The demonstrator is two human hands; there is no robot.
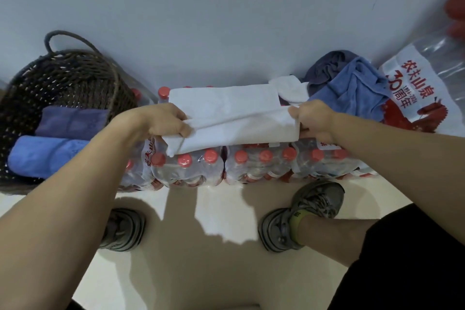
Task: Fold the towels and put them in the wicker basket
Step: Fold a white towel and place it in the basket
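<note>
The shrink-wrapped packs of bottled water (251, 166) against the wall serve as the person's folding surface, with the wicker basket (75, 78) at their left end already holding two folded towels, a purple one (73, 121) and a blue one (45, 156). A heap of unfolded towels (352, 83) (blue and grey, with another white piece showing) waits at the right end. The white towel (231, 118) lies across the bottle caps, half folded lengthwise. The left hand (163, 123) pinches its left end and the right hand (312, 118) grips its right end, fingers curled round the cloth. The near edge seems doubled over, though the layers are hard to separate. To fold well, both hands should keep equal tension, align the edges squarely, then press the crease flat.
</note>
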